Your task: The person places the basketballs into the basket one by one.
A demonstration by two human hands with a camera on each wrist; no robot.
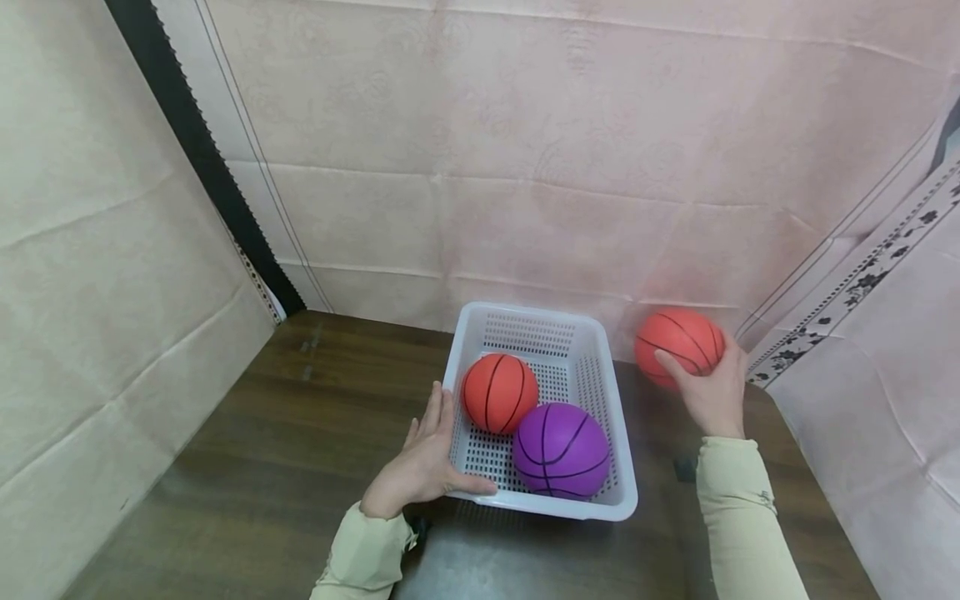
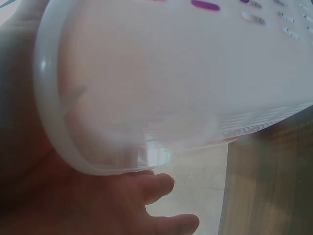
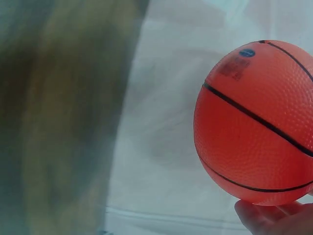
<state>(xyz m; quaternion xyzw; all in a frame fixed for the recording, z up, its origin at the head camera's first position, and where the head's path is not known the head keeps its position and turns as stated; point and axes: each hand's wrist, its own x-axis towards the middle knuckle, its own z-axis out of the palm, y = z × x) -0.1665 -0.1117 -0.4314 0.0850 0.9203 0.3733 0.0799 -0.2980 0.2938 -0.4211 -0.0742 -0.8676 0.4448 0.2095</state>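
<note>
In the head view my right hand (image 1: 716, 392) holds an orange-red toy basketball (image 1: 678, 343) to the right of a white plastic basket (image 1: 624, 467). The ball is raised close to the back wall; the right wrist view shows its black lines and my fingertips (image 3: 252, 218) against its lower side. My left hand (image 1: 420, 467) rests at the basket's near left corner, thumb over the front rim and straight fingers along the left side. Inside the basket sit another orange-red basketball (image 1: 498, 392) and a larger purple basketball (image 1: 561, 450), side by side.
The basket stands on a dark wood-grain table (image 1: 300, 458). A pale cloth (image 1: 525, 167) hangs behind the table's back edge, with more cloth along the left and right sides. A small dark patch (image 1: 684, 468) lies on the table beside my right sleeve.
</note>
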